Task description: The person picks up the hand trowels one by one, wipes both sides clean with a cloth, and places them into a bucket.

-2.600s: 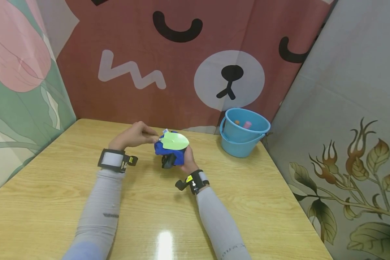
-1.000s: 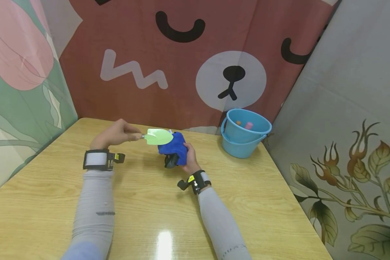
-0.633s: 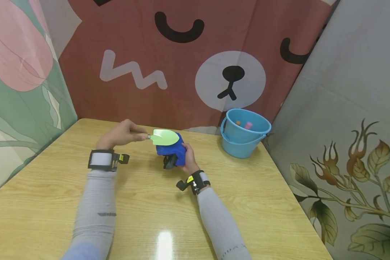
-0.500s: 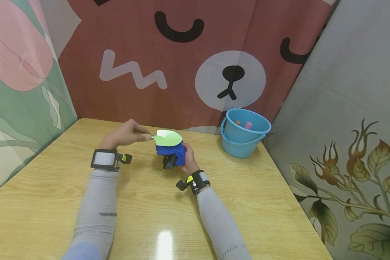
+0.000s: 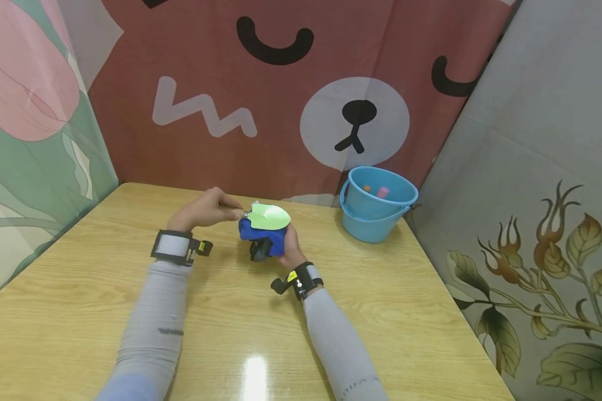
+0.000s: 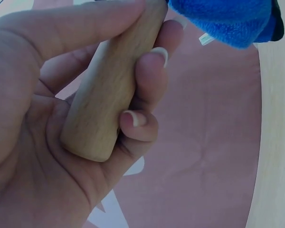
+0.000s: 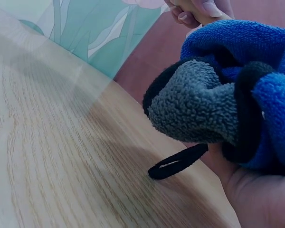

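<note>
My left hand [image 5: 208, 210] grips a small trowel by its wooden handle [image 6: 111, 85], fingers curled round it. The trowel's light green blade [image 5: 270, 217] points right and lies over a bunched blue cloth [image 5: 276, 240]. That cloth is a fluffy towel with a grey underside [image 7: 194, 102], black edging and a black hanging loop [image 7: 178, 162]. My right hand [image 5: 292, 249] holds the towel from below and from the right, its fingers mostly hidden behind the fabric. Both hands are raised above the wooden table [image 5: 231, 312].
A light blue bucket [image 5: 373, 220] with its handle hanging down stands at the back right of the table. Inside it show a pink piece [image 5: 383, 192] and an orange piece [image 5: 367, 189]. A brown bear-print curtain [image 5: 200, 161] hangs right behind the table; a grey floral one [image 5: 522, 139] borders the right.
A second ago the trowel was drawn left, its tip over the towel; since then my left hand has slid it right, so the blade covers the towel's top. The right hand has hardly moved.
</note>
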The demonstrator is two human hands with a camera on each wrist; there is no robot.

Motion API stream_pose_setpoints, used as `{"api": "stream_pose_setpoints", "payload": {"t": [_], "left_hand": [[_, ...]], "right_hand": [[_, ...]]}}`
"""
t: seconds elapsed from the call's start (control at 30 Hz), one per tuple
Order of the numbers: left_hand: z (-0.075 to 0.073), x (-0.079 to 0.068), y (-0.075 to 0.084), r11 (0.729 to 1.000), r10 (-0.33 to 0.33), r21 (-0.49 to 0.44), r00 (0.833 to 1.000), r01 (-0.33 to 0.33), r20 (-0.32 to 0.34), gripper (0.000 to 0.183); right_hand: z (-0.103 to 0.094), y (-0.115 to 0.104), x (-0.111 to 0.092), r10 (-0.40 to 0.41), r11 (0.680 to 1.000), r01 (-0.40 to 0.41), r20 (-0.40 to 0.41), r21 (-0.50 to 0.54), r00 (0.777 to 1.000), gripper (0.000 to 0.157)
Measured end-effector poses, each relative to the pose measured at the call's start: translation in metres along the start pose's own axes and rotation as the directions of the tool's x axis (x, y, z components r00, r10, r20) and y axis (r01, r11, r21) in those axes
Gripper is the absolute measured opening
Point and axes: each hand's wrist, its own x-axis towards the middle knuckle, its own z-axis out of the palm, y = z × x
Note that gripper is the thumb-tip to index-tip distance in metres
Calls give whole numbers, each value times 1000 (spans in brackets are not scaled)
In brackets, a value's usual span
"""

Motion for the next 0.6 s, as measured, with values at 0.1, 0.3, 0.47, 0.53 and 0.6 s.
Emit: {"api": "stream_pose_setpoints", "payload": {"t": [0.1, 0.3, 0.47, 0.53, 0.6], "left_hand": [[1, 1, 1, 1000, 0, 9, 1000, 0, 2, 30], [2, 1, -1, 1000, 17, 15, 1000, -17, 4, 26], [1, 0, -2, 1000, 4, 11, 1000, -5, 8, 26], [1, -1, -4, 1000, -8, 13, 1000, 7, 10, 26], [0, -2, -5, 1000, -17, 16, 1000, 17, 12, 26]], "right_hand": [[0, 0, 1, -8, 1000, 8, 2, 9, 1000, 52], [-1, 0, 0, -6, 1000, 6, 0, 12, 1000, 52], [-2, 0, 0, 3, 1000, -3, 3, 5, 1000, 55], [-2, 0, 0, 7, 1000, -7, 8, -3, 1000, 57], [-3, 0, 1, 13, 1000, -13, 11, -12, 1000, 58]]}}
